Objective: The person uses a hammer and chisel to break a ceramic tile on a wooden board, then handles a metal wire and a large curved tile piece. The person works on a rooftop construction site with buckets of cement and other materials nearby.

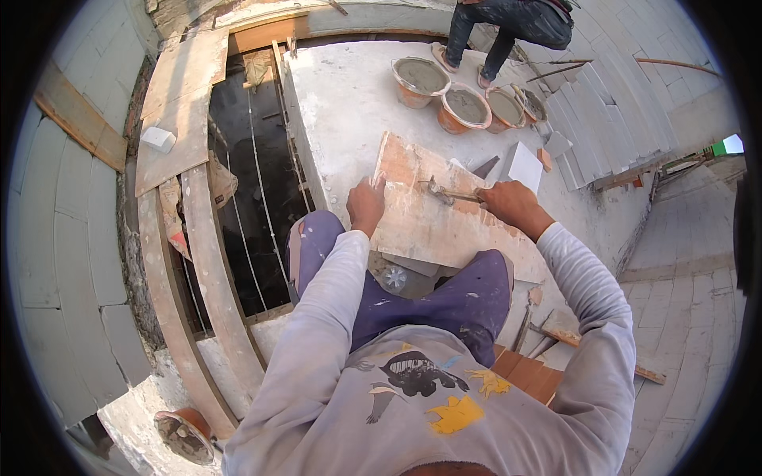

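A worn plywood board lies tilted across my knees. My left hand is closed on its left edge. In my right hand is a hammer, gripped by the handle, its metal head just over the upper middle of the board. A thin nail-like line shows left of the hammer head, too small to make out surely. Just beyond the board's far right edge are a white block and a dark, pointed metal blade.
Several buckets of grey mortar stand on the white slab. Behind them a person crouches or steps. To my left a deep opening drops away beside planks. Another bucket sits at lower left.
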Demonstrator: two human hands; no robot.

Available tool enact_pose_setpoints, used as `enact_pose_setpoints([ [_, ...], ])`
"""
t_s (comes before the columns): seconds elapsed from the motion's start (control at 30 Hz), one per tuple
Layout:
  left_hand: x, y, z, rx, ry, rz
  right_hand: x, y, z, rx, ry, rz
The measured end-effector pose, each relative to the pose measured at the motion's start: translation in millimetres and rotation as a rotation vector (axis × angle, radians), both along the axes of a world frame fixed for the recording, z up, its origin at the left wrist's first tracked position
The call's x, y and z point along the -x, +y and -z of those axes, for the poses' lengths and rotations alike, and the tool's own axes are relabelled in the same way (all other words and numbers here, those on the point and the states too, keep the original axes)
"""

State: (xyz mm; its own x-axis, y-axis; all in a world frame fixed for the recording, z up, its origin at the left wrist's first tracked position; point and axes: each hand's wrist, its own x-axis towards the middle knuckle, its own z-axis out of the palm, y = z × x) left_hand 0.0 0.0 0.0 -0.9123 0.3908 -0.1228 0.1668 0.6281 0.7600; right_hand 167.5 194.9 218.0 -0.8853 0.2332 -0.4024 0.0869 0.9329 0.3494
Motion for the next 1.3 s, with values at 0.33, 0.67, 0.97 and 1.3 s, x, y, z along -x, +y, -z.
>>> enact_pose_setpoints([
  [0.33, -17, 20, 3, -0.024, 0.017, 0.007, -72, 10, 21, 0.028, 0.180, -0.002],
  [0.67, -21, 24, 6, 0.006, 0.019, -0.005, -55, 13, 21, 0.047, 0.075, 0.003],
  [0.97, -22, 30, 24, 0.018, 0.046, -0.034, -20, 10, 2, -0.058, 0.058, -0.135],
  [1.3, -13, 34, 6, 0.035, 0.060, 0.056, -75, 16, 19, 0.004, 0.144, -0.024],
])
